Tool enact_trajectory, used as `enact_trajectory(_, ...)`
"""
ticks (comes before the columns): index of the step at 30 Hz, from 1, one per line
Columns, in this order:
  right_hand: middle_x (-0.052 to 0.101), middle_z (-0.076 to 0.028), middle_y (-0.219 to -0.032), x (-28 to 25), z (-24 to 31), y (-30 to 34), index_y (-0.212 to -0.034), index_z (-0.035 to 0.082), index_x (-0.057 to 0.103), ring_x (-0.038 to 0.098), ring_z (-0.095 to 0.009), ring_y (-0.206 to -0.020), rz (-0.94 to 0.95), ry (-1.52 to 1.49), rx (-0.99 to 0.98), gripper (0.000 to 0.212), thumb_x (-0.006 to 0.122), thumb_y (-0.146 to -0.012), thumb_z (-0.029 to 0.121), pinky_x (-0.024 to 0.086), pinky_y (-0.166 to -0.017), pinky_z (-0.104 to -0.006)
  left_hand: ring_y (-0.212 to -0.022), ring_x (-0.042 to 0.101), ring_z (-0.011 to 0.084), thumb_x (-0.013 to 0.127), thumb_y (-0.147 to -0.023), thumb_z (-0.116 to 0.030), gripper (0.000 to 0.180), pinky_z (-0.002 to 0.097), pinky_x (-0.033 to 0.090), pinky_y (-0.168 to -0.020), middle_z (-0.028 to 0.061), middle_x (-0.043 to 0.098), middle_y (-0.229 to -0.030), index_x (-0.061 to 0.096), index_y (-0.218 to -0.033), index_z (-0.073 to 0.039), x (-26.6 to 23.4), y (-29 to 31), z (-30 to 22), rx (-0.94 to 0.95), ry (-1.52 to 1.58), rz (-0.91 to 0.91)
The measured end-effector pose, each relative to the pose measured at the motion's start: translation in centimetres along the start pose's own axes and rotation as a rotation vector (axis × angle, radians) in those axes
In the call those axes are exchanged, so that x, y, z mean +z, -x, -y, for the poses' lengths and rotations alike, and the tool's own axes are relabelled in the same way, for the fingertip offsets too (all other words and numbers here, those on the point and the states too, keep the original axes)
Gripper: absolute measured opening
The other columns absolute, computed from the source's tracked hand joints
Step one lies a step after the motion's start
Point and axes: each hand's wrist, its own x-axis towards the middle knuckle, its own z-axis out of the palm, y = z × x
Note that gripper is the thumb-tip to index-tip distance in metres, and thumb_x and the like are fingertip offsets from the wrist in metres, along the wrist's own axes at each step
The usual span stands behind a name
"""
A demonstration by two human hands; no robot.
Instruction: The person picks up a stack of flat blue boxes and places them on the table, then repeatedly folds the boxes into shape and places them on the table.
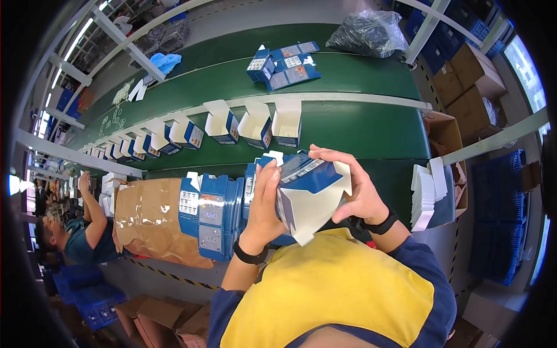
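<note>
Between my two hands is a small blue and white carton [311, 204], tilted, with its white inside and loose flaps toward me. My left hand [262, 204] is closed on the carton's left side. On the other side my right hand [362, 191] grips it, fingers over the top edge and thumb near the white flap. Just left of my left hand lies a stack of flat blue cartons [216, 211], partly hidden behind that hand and the held carton.
Open-topped blue and white cartons [222, 127] stand in a row on the green conveyor [348, 130]. Flattened cartons [290, 66] lie beyond a white rail. White cards [422, 197] are stacked at right. A brown paper-wrapped bundle [156, 217] sits at left, near another person [87, 235].
</note>
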Motion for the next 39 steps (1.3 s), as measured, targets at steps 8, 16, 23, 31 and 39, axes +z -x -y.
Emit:
enact_trajectory(8,0.045,-0.016,-0.13,2.2,0.2,-0.6,-0.135,0.004,0.033,0.041,-0.025,-0.122,-0.154,-0.135,0.029,0.063,0.065,-0.082,0.018,0.032,-0.102,-0.0366,-0.112,0.045,0.0414,0.08,-0.059,-0.012,0.079,0.0498,0.036,-0.097,0.0237,0.038,-0.127,0.041,-0.128,-0.021,1.3,1.6,-0.4,0.039,0.153,-0.094)
enact_trajectory(16,0.04,-0.017,-0.135,2.3,-0.4,-0.4,-0.139,0.009,0.032,0.041,-0.024,-0.122,0.026,-0.012,0.026,0.063,0.057,-0.088,0.036,0.033,-0.1,-0.0358,-0.11,0.048,0.0395,0.081,-0.061,-0.014,0.063,0.0456,0.042,-0.09,0.0231,0.041,-0.125,0.05,-0.116,-0.022,-1.1,1.0,-0.8,-0.007,0.239,-0.048)
enact_trajectory(23,0.036,-0.018,-0.139,1.8,-1.2,-0.6,-0.131,0.008,0.046,0.041,-0.027,-0.125,0.198,-0.026,-0.241,0.062,0.068,-0.08,0.034,0.037,-0.098,-0.0364,-0.108,0.049,0.039,0.081,-0.06,-0.016,0.081,0.0525,0.037,-0.095,0.0224,0.042,-0.123,0.036,-0.127,-0.025,-1.1,1.2,-0.6,-0.015,0.35,-0.122)
enact_trajectory(31,0.056,-0.011,-0.123,3.5,-0.5,-0.8,-0.113,0.006,0.061,0.054,-0.027,-0.111,0.047,0.446,-0.006,0.042,0.073,-0.074,0.017,0.044,-0.092,-0.0345,-0.107,0.049,0.04,0.081,-0.057,-0.014,0.093,0.0605,0.029,-0.099,0.0215,0.044,-0.119,0.03,-0.133,-0.026,-2.1,1.7,0.3,0.172,0.122,-0.026)
enact_trajectory(39,0.058,-0.011,-0.118,2.6,-0.3,-0.8,-0.12,0.009,0.056,0.054,-0.026,-0.109,0.222,0.629,0.071,0.049,0.071,-0.076,0.024,0.038,-0.097,-0.0356,-0.109,0.047,0.0413,0.081,-0.057,-0.014,0.096,0.059,0.03,-0.099,0.0213,0.041,-0.123,0.026,-0.136,-0.015,-2.5,2.3,-0.3,0.099,0.18,0.012)
